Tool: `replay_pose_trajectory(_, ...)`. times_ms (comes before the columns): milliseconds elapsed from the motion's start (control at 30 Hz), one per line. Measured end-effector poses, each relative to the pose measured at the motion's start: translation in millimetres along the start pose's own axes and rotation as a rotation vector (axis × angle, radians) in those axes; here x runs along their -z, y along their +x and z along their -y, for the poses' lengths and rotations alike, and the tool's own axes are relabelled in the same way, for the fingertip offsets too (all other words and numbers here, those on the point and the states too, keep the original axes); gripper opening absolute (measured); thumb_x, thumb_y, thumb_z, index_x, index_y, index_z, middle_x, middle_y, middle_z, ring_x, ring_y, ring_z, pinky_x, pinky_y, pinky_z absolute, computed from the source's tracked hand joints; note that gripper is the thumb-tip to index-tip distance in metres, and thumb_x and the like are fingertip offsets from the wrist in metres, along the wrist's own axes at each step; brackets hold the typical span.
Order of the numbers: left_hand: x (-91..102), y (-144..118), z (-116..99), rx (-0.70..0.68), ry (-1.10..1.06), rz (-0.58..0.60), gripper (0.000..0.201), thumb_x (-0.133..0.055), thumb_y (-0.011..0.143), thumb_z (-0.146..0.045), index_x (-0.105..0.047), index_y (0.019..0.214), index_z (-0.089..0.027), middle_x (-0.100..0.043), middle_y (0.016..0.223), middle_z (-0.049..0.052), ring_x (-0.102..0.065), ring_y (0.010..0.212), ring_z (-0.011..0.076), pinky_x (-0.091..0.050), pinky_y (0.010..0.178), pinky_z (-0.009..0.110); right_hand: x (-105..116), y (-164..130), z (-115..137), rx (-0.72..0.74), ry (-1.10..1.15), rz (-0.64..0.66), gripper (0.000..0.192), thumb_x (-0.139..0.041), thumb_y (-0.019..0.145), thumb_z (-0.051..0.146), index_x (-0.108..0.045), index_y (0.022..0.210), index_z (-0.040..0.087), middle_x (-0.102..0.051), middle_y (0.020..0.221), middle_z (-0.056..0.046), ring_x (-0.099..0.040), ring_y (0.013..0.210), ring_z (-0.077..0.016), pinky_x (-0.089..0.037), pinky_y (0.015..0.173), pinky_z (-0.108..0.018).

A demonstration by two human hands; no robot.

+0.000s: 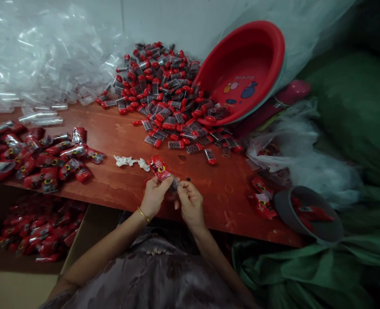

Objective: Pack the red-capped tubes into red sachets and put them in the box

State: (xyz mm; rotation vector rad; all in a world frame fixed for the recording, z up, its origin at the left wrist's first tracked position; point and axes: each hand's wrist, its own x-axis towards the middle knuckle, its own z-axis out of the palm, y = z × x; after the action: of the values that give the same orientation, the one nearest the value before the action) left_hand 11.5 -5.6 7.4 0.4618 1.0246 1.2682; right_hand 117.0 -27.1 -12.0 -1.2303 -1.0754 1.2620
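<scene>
My left hand [154, 195] pinches a red printed packet [158, 168] at the near edge of the reddish wooden table [122, 180]. My right hand [190, 201] grips the packet's clear lower end, where a small dark item shows between the fingers. Both hands meet over the table's front edge. Beyond them lies a big heap of small red-capped dark vials [167, 92]. To the left sits a pile of filled red packets [38, 156].
A red plastic basin [244, 71] leans tilted at the back right. Clear plastic sleeves [31, 64] pile at the back left. A cardboard box of red packets [35, 234] stands below left. A grey bowl [308, 212] sits at right, beside white crumpled bits [130, 162] and green sacks [354, 103].
</scene>
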Motion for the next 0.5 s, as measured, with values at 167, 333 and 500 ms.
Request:
replay_pose_trajectory(167, 0.9, -1, -2, 0.041, -0.097, 0.046, 0.04, -0.081, 0.056, -0.043, -0.069, 0.078, -0.012, -0.071, 0.072, 0.005, -0.062, 0.064, 0.0129, -0.047, 0.064, 0.024, -1, -1, -3, -0.004, 0.03, 0.008, 0.026, -0.057, 0.08, 0.046, -0.05, 0.078, 0.021, -0.054, 0.051, 0.008, -0.045, 0.033, -0.0056, -0.035, 0.036, -0.017)
replay_pose_trajectory(333, 1.1, -6, 6, -0.019, -0.056, 0.054, 0.039, -0.075, 0.063, -0.047, -0.068, 0.079, -0.013, -0.069, 0.071, 0.004, -0.055, 0.053, 0.0096, -0.042, 0.047, 0.021, -6, -2, -1, 0.031, -0.004, -0.01, 0.024, -0.055, 0.082, 0.043, -0.052, 0.079, 0.02, -0.054, 0.053, 0.007, -0.047, 0.037, -0.006, -0.037, 0.037, -0.017)
replay_pose_trajectory(500, 3.0, -11, 5, -0.038, -0.026, 0.104, 0.036, -0.074, 0.064, -0.047, -0.069, 0.077, -0.014, -0.06, 0.056, -0.002, -0.045, 0.044, 0.0065, -0.039, 0.044, 0.02, -8, -4, 1, 0.012, 0.032, 0.004, 0.023, -0.056, 0.082, 0.042, -0.051, 0.078, 0.02, -0.056, 0.054, 0.006, -0.046, 0.036, -0.0058, -0.037, 0.036, -0.017)
